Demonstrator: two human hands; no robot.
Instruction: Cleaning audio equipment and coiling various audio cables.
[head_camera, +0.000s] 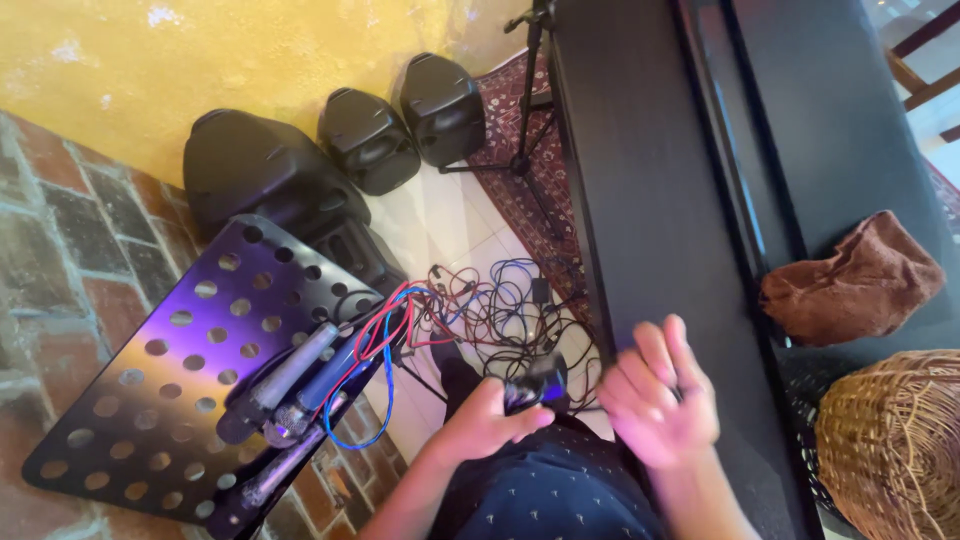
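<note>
Two hands at near centre: left hand (487, 418) clamped on small black device (534, 383), held above lap, likely to keep attached cable (505, 310) slack; long axis roughly left-right, far end pointing right. Right hand (655, 400) open, fingers spread, blurred, empty, just beside device.

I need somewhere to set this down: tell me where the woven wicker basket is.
The woven wicker basket sits at the head view's lower right, below the brown crumpled cloth, right of the right hand.
</note>
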